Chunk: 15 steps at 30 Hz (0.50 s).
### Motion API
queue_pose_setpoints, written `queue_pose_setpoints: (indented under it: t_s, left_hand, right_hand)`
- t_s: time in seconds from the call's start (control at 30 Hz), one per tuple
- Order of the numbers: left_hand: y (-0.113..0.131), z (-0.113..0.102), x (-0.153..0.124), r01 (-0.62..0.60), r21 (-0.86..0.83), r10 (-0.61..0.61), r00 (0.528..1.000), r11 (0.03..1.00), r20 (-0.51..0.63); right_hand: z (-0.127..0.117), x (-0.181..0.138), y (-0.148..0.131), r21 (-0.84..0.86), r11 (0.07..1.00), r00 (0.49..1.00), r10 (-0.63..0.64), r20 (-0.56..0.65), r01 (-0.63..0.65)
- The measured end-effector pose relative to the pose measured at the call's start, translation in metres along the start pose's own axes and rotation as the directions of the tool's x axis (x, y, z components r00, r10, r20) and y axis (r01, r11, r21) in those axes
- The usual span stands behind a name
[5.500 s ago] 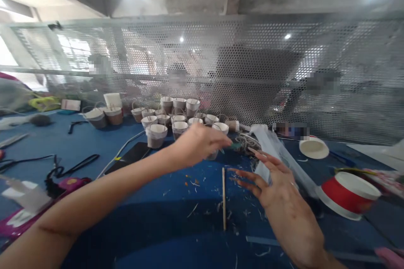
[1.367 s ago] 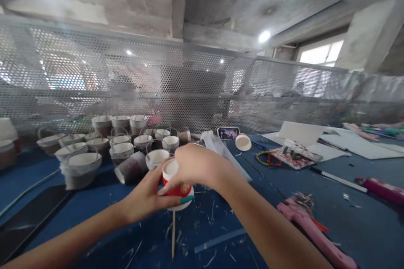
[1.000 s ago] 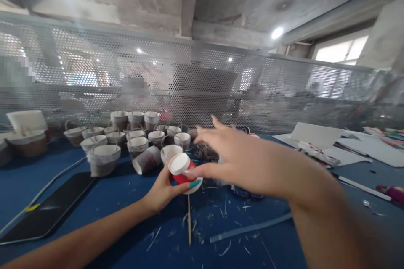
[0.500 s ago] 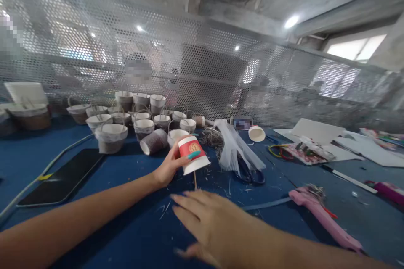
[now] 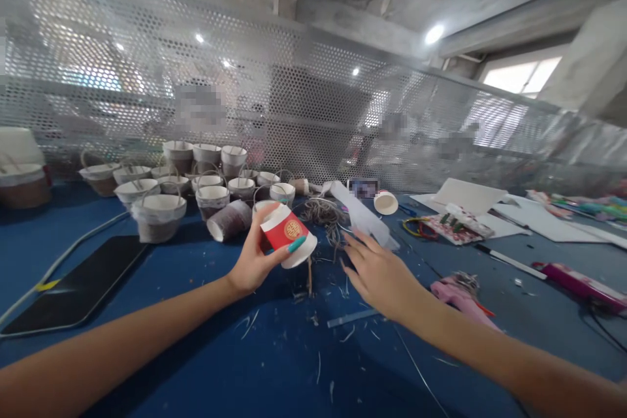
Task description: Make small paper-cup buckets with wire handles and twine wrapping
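My left hand [image 5: 255, 255] grips a red paper cup [image 5: 287, 235] with a white rim and a gold emblem, tilted with its mouth down and to the right, above the blue table [image 5: 196, 353]. My right hand [image 5: 379, 271] hovers open just right of it, fingers spread and pointing toward a tangle of twine [image 5: 321, 212] and a clear plastic bag [image 5: 360, 212]. A thin wooden stick [image 5: 309, 276] lies on the table between my two hands.
Several small paper-cup baskets [image 5: 196, 176] cluster at the back left before a perforated metal screen [image 5: 294, 98]. A black phone [image 5: 78, 284] and white cable lie left. A pink glue gun [image 5: 460, 297], rubber bands [image 5: 416, 227], papers [image 5: 490, 199] and a lone cup [image 5: 385, 202] lie right.
My left hand picked up the red cup and has turned it over and tilted it. My right hand left the cup, dropped low toward me, then moved forward to the right of the cup.
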<state>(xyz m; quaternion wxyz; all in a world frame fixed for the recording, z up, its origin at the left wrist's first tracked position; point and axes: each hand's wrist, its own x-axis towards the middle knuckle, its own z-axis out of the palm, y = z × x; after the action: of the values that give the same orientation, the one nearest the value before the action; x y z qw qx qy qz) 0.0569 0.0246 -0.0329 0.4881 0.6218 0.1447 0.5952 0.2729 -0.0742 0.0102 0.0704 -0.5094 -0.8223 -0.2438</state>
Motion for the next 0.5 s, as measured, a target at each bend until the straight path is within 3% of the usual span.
queue_pose_setpoints:
  t_s: [0.1,0.2,0.27,0.3,0.33,0.4,0.5]
  left_hand:
    - [0.001,0.0,0.0,0.059,0.047,-0.06,0.998,0.997,0.028]
    - [0.003,0.001,0.0,0.086,0.081,-0.092,0.993,0.993,0.07]
    - [0.002,0.002,0.0,0.105,0.092,-0.112,0.991,0.99,0.077]
    - [0.002,0.002,0.0,0.122,0.091,-0.13,0.988,0.988,0.08]
    - [0.001,0.002,0.0,0.147,0.084,-0.154,0.984,0.986,0.084]
    - [0.0,0.003,-0.001,0.197,0.066,-0.203,0.975,0.978,0.088]
    - [0.0,0.003,-0.001,0.231,0.061,-0.236,0.968,0.971,0.085]
  right_hand:
    - [-0.021,-0.02,0.006,-0.001,0.995,0.988,0.095,-0.126,-0.096]
    - [-0.032,-0.063,0.024,-0.055,0.932,0.931,0.353,-0.088,-0.359]
    - [-0.026,-0.1,0.048,-0.112,0.814,0.819,0.574,0.001,-0.57]
    - [-0.019,-0.119,0.061,-0.12,0.777,0.772,0.628,0.097,-0.618]
    - [-0.011,-0.135,0.074,-0.115,0.766,0.742,0.642,0.193,-0.632]
    - [0.005,-0.158,0.094,-0.088,0.789,0.733,0.6,0.321,-0.608]
    - [0.018,-0.163,0.106,-0.206,0.728,0.646,0.678,0.35,-0.653]
